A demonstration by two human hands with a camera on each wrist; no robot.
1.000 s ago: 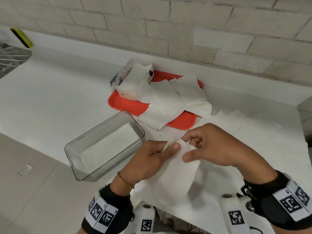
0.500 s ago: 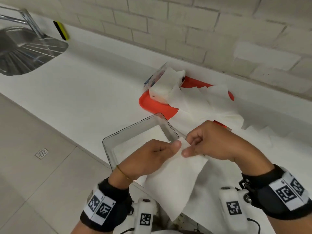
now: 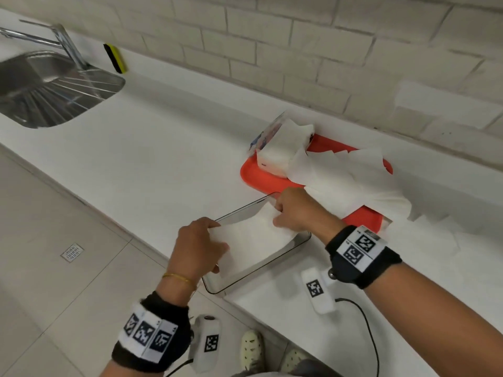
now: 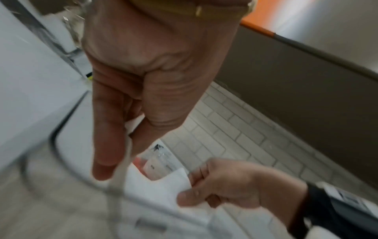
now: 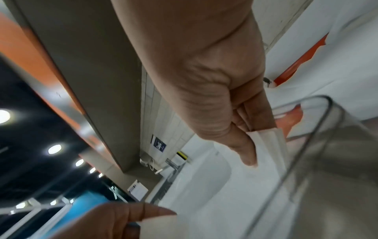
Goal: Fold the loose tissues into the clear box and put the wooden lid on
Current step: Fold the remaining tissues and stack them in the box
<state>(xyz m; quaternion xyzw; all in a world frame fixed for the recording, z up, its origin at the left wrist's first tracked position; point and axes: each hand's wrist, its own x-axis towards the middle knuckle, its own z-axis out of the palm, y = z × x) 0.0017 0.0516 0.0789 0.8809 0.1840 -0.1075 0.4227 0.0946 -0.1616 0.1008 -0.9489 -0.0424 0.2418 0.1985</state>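
Tissue, white and folded to a soft rectangle, hangs stretched between our two hands directly over the clear box, its lower edge dipping inside the walls. Our left hand pinches the near end, thumb and fingers closed on the sheet; our right hand pinches the far corner the same way, and the right wrist view shows the doubled edge of the paper caught between thumb and fingers. The box, a rounded transparent rectangle with a dark-looking rim, sits at the front edge of the white counter, with white paper visible on its floor. Just behind it, an orange tray carries a heap of loose tissues that spills over the tray's right side onto the counter, and an opened tissue pack at its back-left corner. A steel sink lies well apart to the left.
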